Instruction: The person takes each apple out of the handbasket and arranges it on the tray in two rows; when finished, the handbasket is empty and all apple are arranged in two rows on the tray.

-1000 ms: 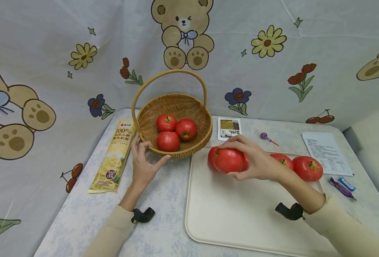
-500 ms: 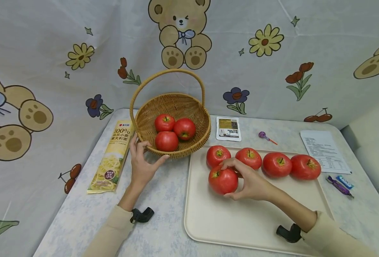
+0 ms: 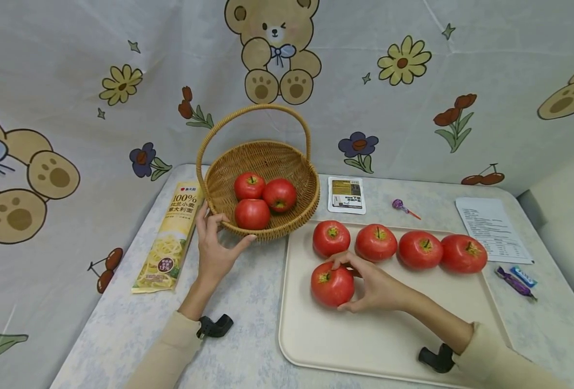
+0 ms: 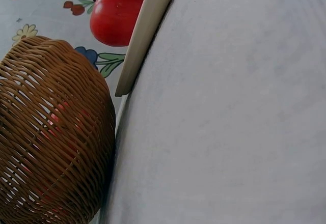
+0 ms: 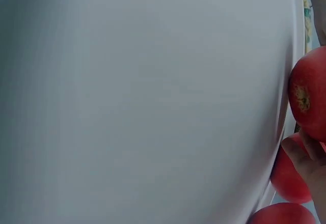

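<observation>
My right hand [image 3: 376, 286] grips a red apple [image 3: 332, 284] from its right side, low over the left part of the white tray [image 3: 355, 340]. I cannot tell whether that apple touches the tray. In the right wrist view its dimpled end [image 5: 302, 99] shows, with fingertips [image 5: 295, 150] against it. My left hand [image 3: 215, 246] holds the front left edge of a wicker basket [image 3: 287, 156] with an arched handle. Three red apples [image 3: 253, 214] lie inside; in the left wrist view they show dimly through the weave [image 4: 56, 132], and the left hand is out of sight.
Several red apples [image 3: 419, 249] form a row along the tray's far edge. Left of the basket lies a yellow pasta packet [image 3: 170, 237]. Behind the tray are a white packet [image 3: 346, 195] and a lollipop [image 3: 404, 207]; a printed sheet [image 3: 493, 229] and wrapped candies [image 3: 515, 282] lie right.
My right hand has brought its apple down and toward me, slightly left, away from the far row of apples. The left hand and the basket have stayed in place.
</observation>
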`<move>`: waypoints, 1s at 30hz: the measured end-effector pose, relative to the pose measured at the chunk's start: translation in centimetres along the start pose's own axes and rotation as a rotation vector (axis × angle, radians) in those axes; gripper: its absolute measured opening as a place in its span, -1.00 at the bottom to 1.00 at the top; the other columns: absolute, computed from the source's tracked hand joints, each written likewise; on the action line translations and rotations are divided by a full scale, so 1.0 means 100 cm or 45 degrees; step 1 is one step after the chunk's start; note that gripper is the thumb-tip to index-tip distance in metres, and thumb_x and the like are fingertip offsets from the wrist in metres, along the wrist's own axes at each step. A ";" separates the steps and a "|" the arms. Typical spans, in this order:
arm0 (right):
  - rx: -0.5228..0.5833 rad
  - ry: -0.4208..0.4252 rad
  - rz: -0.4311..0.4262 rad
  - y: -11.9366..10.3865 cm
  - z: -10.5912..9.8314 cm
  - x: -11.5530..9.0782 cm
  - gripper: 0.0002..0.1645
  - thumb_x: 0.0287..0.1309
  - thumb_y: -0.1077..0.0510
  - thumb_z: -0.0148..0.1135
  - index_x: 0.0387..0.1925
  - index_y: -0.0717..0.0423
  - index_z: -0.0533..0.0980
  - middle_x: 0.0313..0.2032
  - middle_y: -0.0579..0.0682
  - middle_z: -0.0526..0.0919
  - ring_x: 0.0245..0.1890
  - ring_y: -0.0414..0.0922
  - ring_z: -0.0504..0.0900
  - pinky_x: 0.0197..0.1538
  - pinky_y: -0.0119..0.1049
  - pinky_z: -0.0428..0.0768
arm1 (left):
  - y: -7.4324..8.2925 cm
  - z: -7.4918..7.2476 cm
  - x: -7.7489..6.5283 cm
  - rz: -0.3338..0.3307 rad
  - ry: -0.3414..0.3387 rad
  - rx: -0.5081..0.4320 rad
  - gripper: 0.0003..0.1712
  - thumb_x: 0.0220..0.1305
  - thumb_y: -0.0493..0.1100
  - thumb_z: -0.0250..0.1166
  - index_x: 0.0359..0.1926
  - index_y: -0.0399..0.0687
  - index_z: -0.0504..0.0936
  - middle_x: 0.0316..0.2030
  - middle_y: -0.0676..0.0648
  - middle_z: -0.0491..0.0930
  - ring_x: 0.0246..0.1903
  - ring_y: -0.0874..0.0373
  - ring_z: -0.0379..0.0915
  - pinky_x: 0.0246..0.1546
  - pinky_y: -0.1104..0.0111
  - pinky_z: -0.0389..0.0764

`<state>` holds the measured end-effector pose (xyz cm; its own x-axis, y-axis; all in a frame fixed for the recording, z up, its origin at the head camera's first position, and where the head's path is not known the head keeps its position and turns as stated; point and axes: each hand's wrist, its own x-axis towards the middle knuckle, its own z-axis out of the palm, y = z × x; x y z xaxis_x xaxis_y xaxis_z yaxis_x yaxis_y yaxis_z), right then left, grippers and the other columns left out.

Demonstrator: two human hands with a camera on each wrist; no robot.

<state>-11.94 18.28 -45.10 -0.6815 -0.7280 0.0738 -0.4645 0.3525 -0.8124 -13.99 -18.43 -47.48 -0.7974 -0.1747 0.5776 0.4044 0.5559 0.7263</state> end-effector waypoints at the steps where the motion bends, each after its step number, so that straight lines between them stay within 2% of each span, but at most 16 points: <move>1: 0.004 -0.001 0.011 0.000 -0.001 -0.001 -0.13 -0.20 -0.03 0.64 0.11 -0.22 0.28 0.18 -0.21 0.44 0.21 -0.20 0.44 0.16 -0.31 0.57 | 0.000 0.000 0.000 0.003 0.000 0.000 -0.32 -0.15 -0.04 0.64 -0.14 -0.15 0.39 0.47 -0.16 -0.04 0.49 -0.09 -0.09 0.02 -0.06 0.55; 4: 0.001 -0.009 0.018 0.001 -0.002 -0.005 -0.07 -0.20 0.02 0.65 0.17 -0.21 0.27 0.18 -0.21 0.43 0.23 -0.20 0.43 0.20 -0.27 0.55 | 0.001 0.000 0.000 0.006 -0.004 0.002 -0.31 -0.15 -0.04 0.64 -0.14 -0.15 0.38 0.48 -0.17 -0.04 0.50 -0.08 -0.12 0.00 -0.04 0.55; 11: -0.099 0.015 -0.054 0.004 0.000 -0.012 0.02 -0.19 0.02 0.64 0.28 -0.17 0.23 0.22 -0.21 0.42 0.25 -0.21 0.39 0.28 -0.34 0.46 | 0.001 -0.001 0.001 0.017 0.002 -0.010 -0.31 -0.16 -0.06 0.65 -0.13 -0.17 0.38 0.48 -0.19 -0.06 0.43 -0.14 0.07 -0.03 -0.03 0.55; 15: -0.168 0.024 -0.114 0.005 0.004 -0.013 0.06 -0.20 0.01 0.64 0.31 -0.11 0.21 0.24 -0.15 0.41 0.27 -0.17 0.37 0.32 -0.36 0.41 | 0.001 -0.001 0.000 0.011 0.000 -0.020 -0.31 -0.16 -0.07 0.65 -0.14 -0.17 0.38 0.48 -0.19 -0.07 0.43 -0.15 0.07 -0.03 -0.04 0.55; 21: -0.188 0.038 -0.120 0.008 0.009 -0.014 0.11 -0.30 0.11 0.69 0.29 0.00 0.22 0.21 -0.09 0.42 0.25 -0.15 0.37 0.32 -0.41 0.39 | 0.000 0.000 -0.001 -0.007 -0.010 -0.020 -0.31 -0.17 -0.06 0.65 -0.14 -0.15 0.38 0.49 -0.16 -0.08 0.46 -0.10 0.01 -0.03 -0.06 0.55; 30: -0.220 0.023 -0.118 0.000 0.007 -0.015 0.05 -0.16 -0.05 0.62 0.32 -0.11 0.19 0.24 -0.18 0.40 0.27 -0.19 0.36 0.29 -0.32 0.45 | 0.000 0.001 0.000 0.011 -0.006 -0.030 -0.32 -0.17 -0.09 0.65 -0.15 -0.16 0.38 0.48 -0.18 -0.08 0.43 -0.15 0.08 -0.03 -0.04 0.55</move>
<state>-10.48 18.99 -45.63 -0.6406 -0.7520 0.1555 -0.6150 0.3811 -0.6903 -14.03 -18.37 -47.55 -0.7959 -0.1664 0.5821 0.4214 0.5380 0.7301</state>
